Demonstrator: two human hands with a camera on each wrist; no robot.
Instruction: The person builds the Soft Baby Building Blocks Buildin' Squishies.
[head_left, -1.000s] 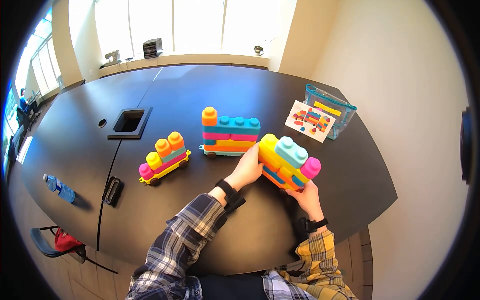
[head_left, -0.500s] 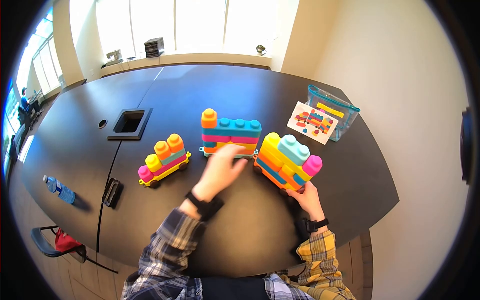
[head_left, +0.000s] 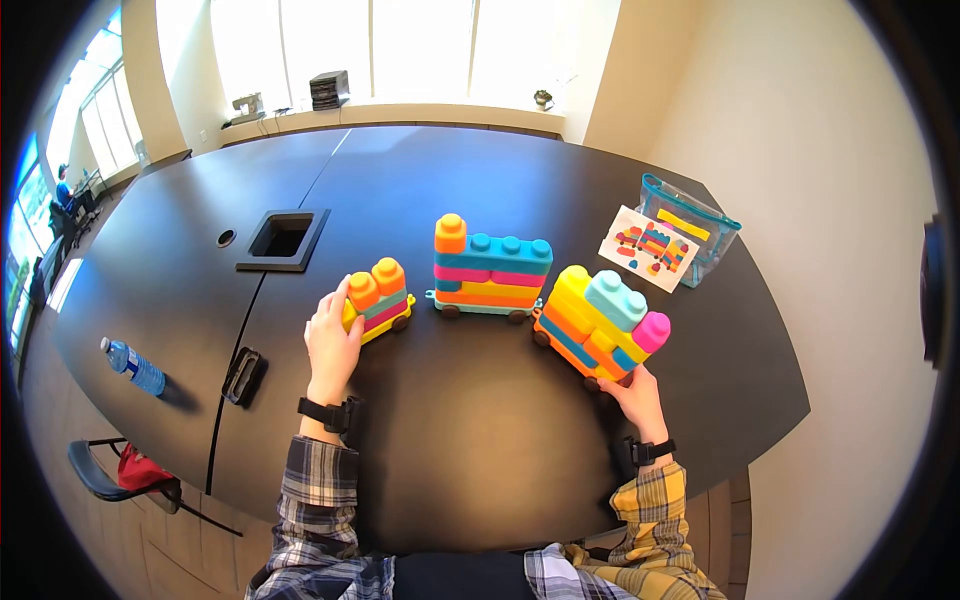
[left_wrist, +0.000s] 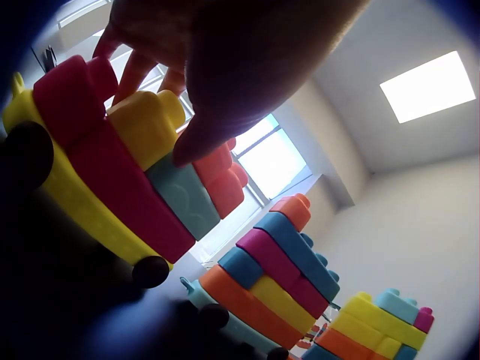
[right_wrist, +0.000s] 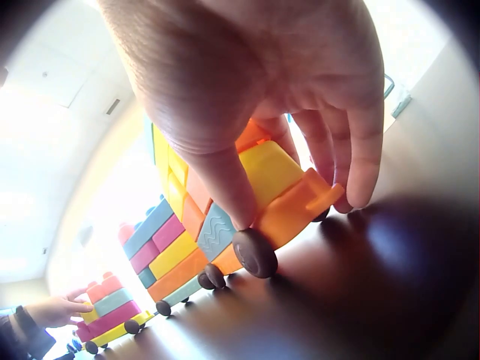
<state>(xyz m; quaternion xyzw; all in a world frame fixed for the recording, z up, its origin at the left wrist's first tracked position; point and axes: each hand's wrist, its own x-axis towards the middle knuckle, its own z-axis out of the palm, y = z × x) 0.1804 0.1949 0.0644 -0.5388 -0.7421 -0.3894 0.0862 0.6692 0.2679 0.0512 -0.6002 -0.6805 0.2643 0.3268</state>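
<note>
My left hand grips the small yellow wagon by its upper blocks, thumb on the near side and fingers on the far side. In the left wrist view, this wagon carries a long magenta block with yellow, teal and orange blocks above. My right hand holds the rear end of the orange wagon, which is stacked with yellow, orange and blue blocks and a pink one on top. Between them stands a light-blue wagon under a teal, magenta and orange stack, its right end meeting the orange wagon's front.
At the back right, a picture card leans against a clear zip bag. Towards the left are a water bottle, a black case and a square table opening. A chair stands beside the table.
My left hand has let go of the orange wagon and moved left to the small yellow wagon, which it now grips. The right hand stays on the orange wagon.
</note>
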